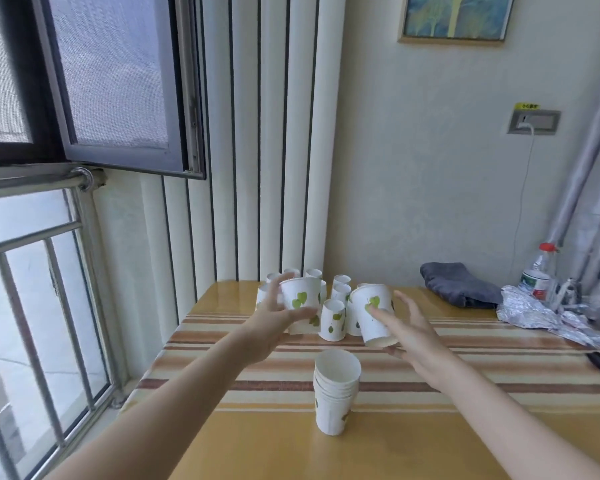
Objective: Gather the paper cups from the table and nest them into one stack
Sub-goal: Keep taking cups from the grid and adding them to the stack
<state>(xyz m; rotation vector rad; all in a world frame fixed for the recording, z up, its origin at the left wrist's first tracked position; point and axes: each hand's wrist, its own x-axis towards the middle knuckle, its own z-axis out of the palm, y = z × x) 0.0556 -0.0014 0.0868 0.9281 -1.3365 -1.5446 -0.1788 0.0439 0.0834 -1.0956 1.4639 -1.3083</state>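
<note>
A stack of several nested white paper cups (336, 396) with green leaf prints stands upright, mouth up, on the yellow table (413, 445) near me. My left hand (274, 317) grips one leaf-print cup (300, 296) held above the table. My right hand (413, 330) holds another cup (373, 311), tilted, its mouth pointing down and toward me. Behind both hands several single cups (333, 320) stand upside down in a cluster near the table's far edge; some are partly hidden by the held cups.
A striped cloth (465, 365) crosses the table. At the back right lie a folded grey towel (461, 284), crumpled foil (534, 313) and a plastic bottle (539, 271). A window with a railing (32, 244) is at the left.
</note>
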